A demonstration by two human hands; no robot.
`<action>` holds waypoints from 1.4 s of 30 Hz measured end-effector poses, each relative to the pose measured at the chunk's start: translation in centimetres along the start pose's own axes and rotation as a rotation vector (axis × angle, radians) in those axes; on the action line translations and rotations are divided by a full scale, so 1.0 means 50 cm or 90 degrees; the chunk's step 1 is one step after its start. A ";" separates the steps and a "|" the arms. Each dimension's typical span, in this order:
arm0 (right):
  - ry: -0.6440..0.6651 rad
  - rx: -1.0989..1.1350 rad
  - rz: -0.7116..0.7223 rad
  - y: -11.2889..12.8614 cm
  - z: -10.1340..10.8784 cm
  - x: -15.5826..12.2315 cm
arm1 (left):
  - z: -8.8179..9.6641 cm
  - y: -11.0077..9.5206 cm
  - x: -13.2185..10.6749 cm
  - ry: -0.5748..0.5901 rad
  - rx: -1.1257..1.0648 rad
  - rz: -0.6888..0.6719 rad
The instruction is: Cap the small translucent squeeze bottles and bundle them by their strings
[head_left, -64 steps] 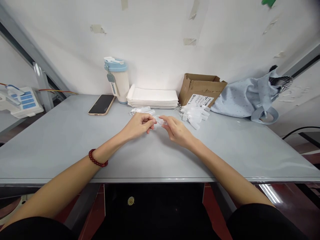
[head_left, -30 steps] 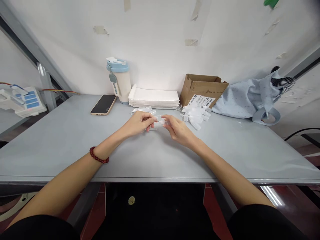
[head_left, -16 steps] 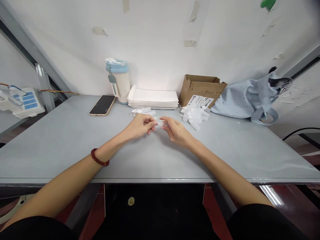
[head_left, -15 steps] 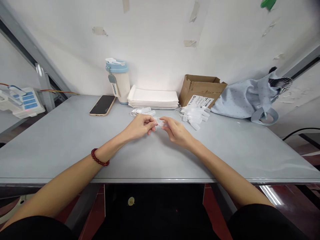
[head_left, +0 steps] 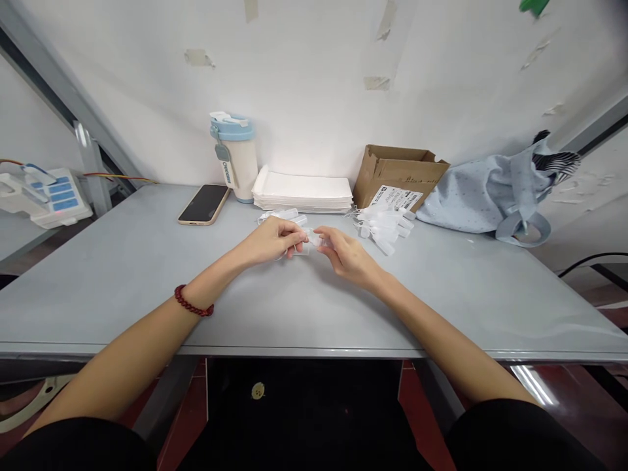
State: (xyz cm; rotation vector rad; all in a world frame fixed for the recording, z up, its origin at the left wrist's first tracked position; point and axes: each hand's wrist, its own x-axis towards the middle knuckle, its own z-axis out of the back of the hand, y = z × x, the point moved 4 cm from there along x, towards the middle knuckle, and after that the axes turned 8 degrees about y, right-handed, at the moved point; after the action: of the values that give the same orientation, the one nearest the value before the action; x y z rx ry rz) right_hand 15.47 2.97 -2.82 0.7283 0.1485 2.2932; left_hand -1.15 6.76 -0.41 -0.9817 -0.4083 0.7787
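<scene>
Over the middle of the table, my left hand (head_left: 275, 240) and my right hand (head_left: 346, 255) meet at a small clear plastic piece (head_left: 313, 237). My left thumb and forefinger pinch its left side, with a thin white loop just below those fingers. On its right side, my right thumb and fingers close around it and partly cover it. Its exact kind is too small to make out. Just behind my left hand lie a few translucent white plastic pieces with strings (head_left: 289, 214). To the right of my right hand is a heap of similar pieces (head_left: 385, 227).
A stack of white paper sheets or envelopes (head_left: 304, 193) lies against the wall. A tumbler (head_left: 241, 160) and a phone (head_left: 204, 204) are left of it. An open cardboard box (head_left: 397, 173) and a light blue cloth bag (head_left: 471, 196) stand at right. The table (head_left: 304, 314) is grey.
My left hand has shifted slightly left and up, and a thin white loop now shows under its fingers. My right hand stays almost in place. The view has tilted a little.
</scene>
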 end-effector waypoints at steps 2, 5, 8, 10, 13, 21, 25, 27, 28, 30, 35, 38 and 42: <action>0.003 0.002 -0.010 -0.002 0.002 0.001 | 0.009 0.003 0.000 -0.011 -0.010 0.016; 0.009 0.002 -0.016 -0.005 0.002 0.000 | 0.009 0.009 0.002 0.002 -0.047 0.039; 0.007 -0.005 -0.007 -0.005 0.000 -0.001 | 0.001 0.010 0.004 0.019 -0.064 0.030; 0.003 -0.009 -0.001 -0.004 -0.001 -0.001 | -0.004 0.008 0.004 0.018 -0.063 0.024; 0.003 -0.013 0.005 0.000 -0.002 -0.002 | -0.007 0.007 0.002 0.007 -0.054 0.032; 0.000 -0.028 0.027 0.007 -0.007 -0.003 | -0.006 0.008 -0.001 -0.002 -0.012 0.016; 0.006 -0.014 0.008 0.003 -0.003 -0.001 | -0.003 0.006 -0.001 -0.005 -0.013 0.027; 0.007 -0.004 -0.006 0.000 0.001 0.000 | 0.000 0.004 -0.001 -0.016 -0.018 0.043; 0.007 0.002 -0.010 0.000 0.002 0.000 | 0.003 0.003 -0.001 -0.025 -0.021 0.050; 0.009 0.011 -0.016 0.000 0.005 0.001 | 0.006 0.001 -0.002 -0.036 -0.028 0.059; 0.025 0.017 -0.041 0.001 0.005 0.000 | 0.005 0.002 -0.002 -0.022 -0.022 0.066; 0.040 0.029 -0.060 0.000 0.006 0.001 | 0.002 0.002 -0.002 -0.023 -0.019 0.064; 0.059 0.043 -0.080 -0.001 0.007 0.002 | -0.003 0.002 -0.003 -0.021 -0.027 0.052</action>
State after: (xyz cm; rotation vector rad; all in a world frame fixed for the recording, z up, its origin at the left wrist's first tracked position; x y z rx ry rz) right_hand 15.64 3.01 -2.48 0.6294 0.3080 2.2103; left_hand -1.18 6.60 -0.57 -1.0316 -0.4164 0.8644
